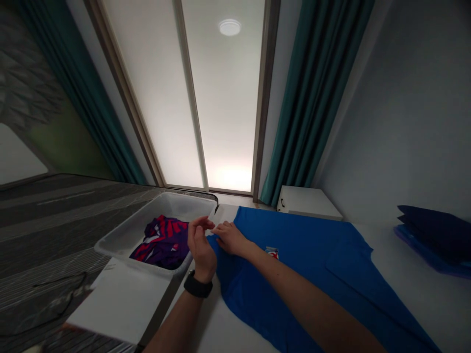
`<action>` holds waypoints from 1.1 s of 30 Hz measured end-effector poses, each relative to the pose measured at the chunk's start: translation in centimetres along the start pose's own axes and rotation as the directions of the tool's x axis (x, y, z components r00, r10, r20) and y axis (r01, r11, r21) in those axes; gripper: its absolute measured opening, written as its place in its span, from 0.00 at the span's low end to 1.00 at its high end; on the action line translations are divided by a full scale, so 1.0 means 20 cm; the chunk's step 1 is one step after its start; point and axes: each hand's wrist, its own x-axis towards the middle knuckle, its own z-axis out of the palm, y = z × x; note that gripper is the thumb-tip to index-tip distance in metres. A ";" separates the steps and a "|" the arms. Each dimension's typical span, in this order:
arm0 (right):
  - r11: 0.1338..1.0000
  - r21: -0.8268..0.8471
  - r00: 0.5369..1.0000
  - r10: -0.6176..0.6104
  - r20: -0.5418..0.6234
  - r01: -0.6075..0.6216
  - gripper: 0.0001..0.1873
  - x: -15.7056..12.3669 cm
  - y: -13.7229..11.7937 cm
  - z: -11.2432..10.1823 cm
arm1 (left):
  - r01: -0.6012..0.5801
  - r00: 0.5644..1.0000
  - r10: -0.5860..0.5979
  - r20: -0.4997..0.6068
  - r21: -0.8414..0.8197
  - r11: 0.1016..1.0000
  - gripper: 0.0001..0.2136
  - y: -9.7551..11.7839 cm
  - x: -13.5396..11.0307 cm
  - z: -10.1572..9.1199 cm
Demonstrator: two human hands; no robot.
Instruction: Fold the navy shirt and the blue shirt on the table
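Observation:
A blue T-shirt (pixel 312 235) with a small printed patch lies spread on the white table (pixel 209 318). My right hand (pixel 231 239) is at the shirt's left edge, its fingers bent down on the fabric and closed on it. Just left of it, my left hand (pixel 202 250) is raised palm inward, fingers loosely curved and apart from the thumb, with nothing visible in it. The fingertips of both hands are close together; whether they touch is unclear. A dark watch (pixel 197 284) is on my left wrist.
To the left, a translucent plastic bin (pixel 110 240) holds a purple and red garment (pixel 167 242). Folded dark and blue clothes (pixel 436 240) are stacked at the right. Behind the table stand a white cabinet (pixel 307 201) and teal curtains (pixel 312 98).

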 end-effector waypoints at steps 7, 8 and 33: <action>0.984 0.142 0.994 0.108 -0.017 -0.105 0.13 -0.06 -0.02 -0.09 | -0.054 0.998 0.055 -0.030 0.055 0.997 0.11 0.01 0.00 0.00; 0.970 0.206 0.989 0.141 -0.048 -0.128 0.12 -0.10 -0.01 -0.12 | -0.063 0.997 0.065 -0.029 0.065 0.996 0.11 0.02 0.00 0.00; 0.814 0.394 0.847 0.512 -0.141 -0.427 0.08 -0.80 0.19 -0.19 | -0.447 0.548 -0.210 0.809 0.496 0.744 0.17 -0.29 0.05 0.12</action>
